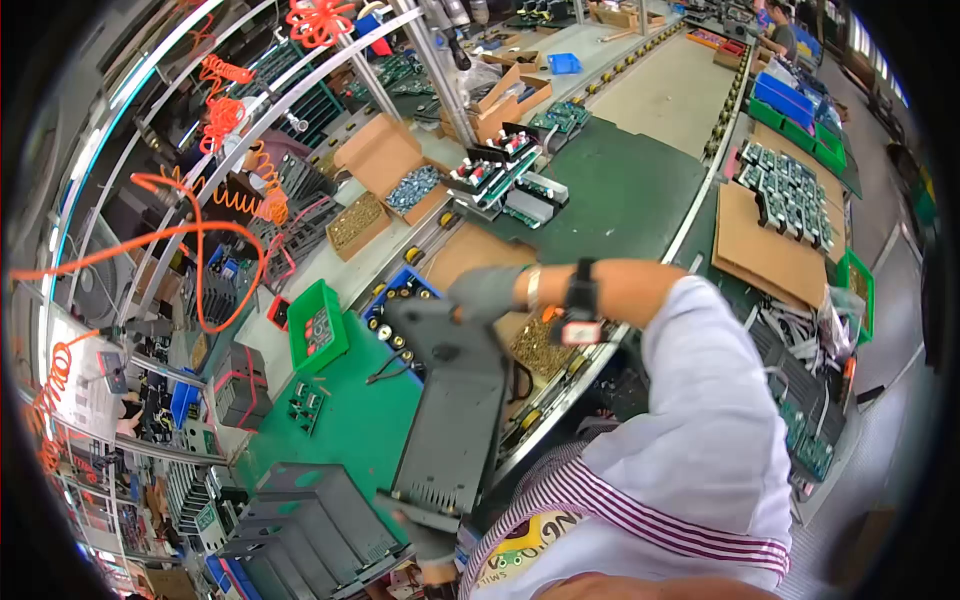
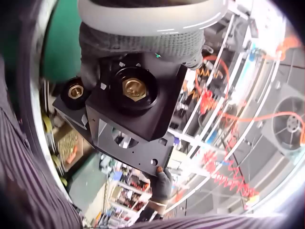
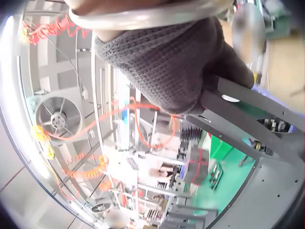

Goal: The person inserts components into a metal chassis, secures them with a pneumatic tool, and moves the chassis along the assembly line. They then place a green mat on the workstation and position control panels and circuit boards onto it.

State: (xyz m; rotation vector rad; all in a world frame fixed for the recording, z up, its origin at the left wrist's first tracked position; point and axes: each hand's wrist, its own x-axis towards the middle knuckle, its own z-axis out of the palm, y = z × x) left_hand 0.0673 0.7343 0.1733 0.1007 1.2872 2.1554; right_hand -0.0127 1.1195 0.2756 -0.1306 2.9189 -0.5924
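Note:
Both hands, in grey knit gloves, hold a long dark grey sheet-metal chassis [image 1: 450, 420] tilted over the green work mat [image 1: 350, 425]. At the far end, my right hand [image 1: 490, 292] grips its upper edge; the right wrist view shows that glove [image 3: 167, 67] with fingers curled over the metal edge. My left hand [image 1: 430, 542] grips the near end, low in the head view. In the left wrist view, a round black fitting [image 2: 134, 89] with a brass hex centre sits on the end face beneath the left glove [image 2: 143, 45]. A second, smaller such fitting [image 2: 75, 92] shows beside it.
Left of the chassis are a green bin [image 1: 340, 330] of small parts and a small circuit board [image 1: 305, 405]. Behind it sits a blue tray [image 1: 418, 283] of round black fittings. Grey metal housings [image 1: 310, 520] stand at near left. Orange air hoses [image 1: 205, 230] hang at left.

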